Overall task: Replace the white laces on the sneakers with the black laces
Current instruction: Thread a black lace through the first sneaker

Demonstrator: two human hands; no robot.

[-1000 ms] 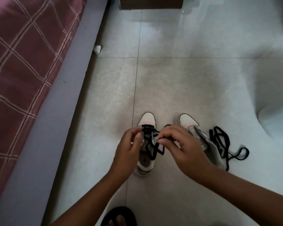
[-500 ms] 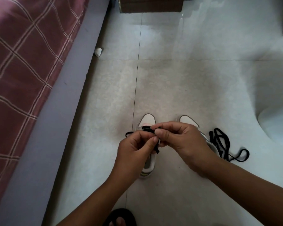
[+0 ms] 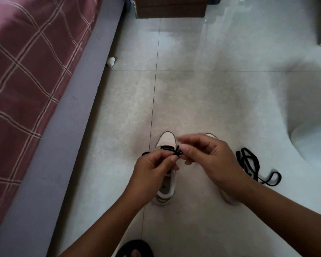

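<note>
Pinching black lace (image 3: 176,151) over left sneaker (image 3: 166,141): left hand (image 3: 154,170) and right hand (image 3: 209,160) both grip it with curled fingertips. Right sneaker (image 3: 210,135) mostly hidden under right hand. Spare black lace (image 3: 248,164) loose on floor (image 3: 202,101) just right of it

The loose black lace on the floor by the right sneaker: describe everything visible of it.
The loose black flat shoelace looks like woven fabric and lies slack on the pale tiled floor, just right of the right white sneaker. It is bunched into several overlapping loops, with one long loop trailing out to the right. Neither hand touches it; the right forearm hides its near-left part.
</note>
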